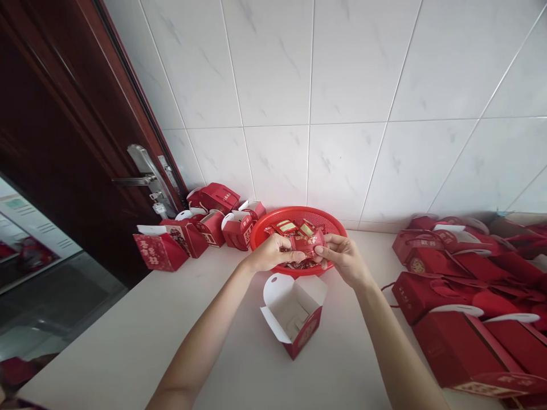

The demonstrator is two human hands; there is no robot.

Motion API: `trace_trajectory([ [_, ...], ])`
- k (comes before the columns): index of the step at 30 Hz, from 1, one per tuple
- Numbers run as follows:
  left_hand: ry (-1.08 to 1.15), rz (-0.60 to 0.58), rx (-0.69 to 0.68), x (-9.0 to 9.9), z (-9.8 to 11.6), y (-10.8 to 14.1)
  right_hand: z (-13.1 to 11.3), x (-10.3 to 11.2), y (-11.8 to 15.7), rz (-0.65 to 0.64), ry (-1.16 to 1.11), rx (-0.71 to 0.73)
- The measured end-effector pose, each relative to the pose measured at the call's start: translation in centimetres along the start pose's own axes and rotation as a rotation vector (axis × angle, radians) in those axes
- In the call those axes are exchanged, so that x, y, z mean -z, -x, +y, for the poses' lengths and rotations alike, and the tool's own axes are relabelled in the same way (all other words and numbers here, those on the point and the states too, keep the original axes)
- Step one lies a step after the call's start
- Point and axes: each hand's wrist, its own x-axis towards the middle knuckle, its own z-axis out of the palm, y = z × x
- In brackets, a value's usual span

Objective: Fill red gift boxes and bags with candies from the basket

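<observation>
Above a red plastic basket (265, 223), my left hand (273, 253) and my right hand (342, 259) pinch opposite ends of a red wrapped packet (304, 245) with gold lettering. More wrapped sweets (287, 226) lie in the basket beneath and behind the packet. Just in front of the basket stands a red box (305, 330) with its white flaps spread apart. Its white inside shows, with nothing lying in it.
Several red boxes (162, 250) stand at the back left, beside a dark door (77, 102) with a metal handle. Many more red boxes (465, 341) are crowded along the right side. A tiled wall (277, 165) rises behind the white table (128, 336).
</observation>
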Motion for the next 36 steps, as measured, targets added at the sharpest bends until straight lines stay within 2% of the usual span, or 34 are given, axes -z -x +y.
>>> trace_trajectory([
  [8, -0.026, 0.02, -0.015, 0.0, -0.3, 0.6, -0.9, -0.1, 0.5, 0.047, 0.148, 0.033],
  [11, -0.063, 0.15, -0.026, -0.2, -0.6, 0.5, -1.0, -0.6, 0.6, 0.136, 0.159, 0.078],
  [14, -0.045, 0.388, -0.071, -0.9, -0.7, 0.4, -0.6, -1.0, 0.6, 0.317, 0.251, 0.229],
  [15, 0.0, 0.424, -0.074, -1.3, -0.6, 0.4, -0.4, -1.3, 0.6, 0.38, 0.326, 0.3],
  [17, 0.151, 0.389, -0.047, -2.0, -0.2, 0.4, 0.2, -1.8, 0.7, 0.456, 0.517, 0.461],
  [20, 0.369, 0.295, -0.005, -3.2, 0.7, 0.4, 1.4, -2.9, 0.7, 0.412, 0.779, 0.69],
  [22, 0.422, 0.314, 0.001, -3.6, 0.9, 0.2, 2.0, -3.5, 0.6, 0.36, 0.897, 0.79],
  [24, 0.432, 0.363, 0.003, -3.8, 0.7, 0.0, 2.3, -3.8, 0.6, 0.299, 0.96, 0.827],
  [27, 0.449, 0.411, 0.009, -3.5, 0.1, -0.1, 2.0, -3.7, 0.7, 0.231, 0.879, 0.776],
  [29, 0.452, 0.419, 0.023, -3.1, -0.3, 0.0, 1.7, -3.5, 0.8, 0.293, 0.745, 0.69],
  [31, 0.429, 0.423, 0.026, -2.8, -0.5, 0.1, 1.3, -3.2, 0.7, 0.4, 0.598, 0.56],
  [33, 0.386, 0.413, 0.001, -2.6, -0.4, 0.3, 1.1, -3.1, 0.5, 0.448, 0.447, 0.402],
  [36, 0.325, 0.381, -0.042, -2.5, -0.2, 0.3, 0.9, -3.0, 0.3, 0.387, 0.228, 0.203],
])
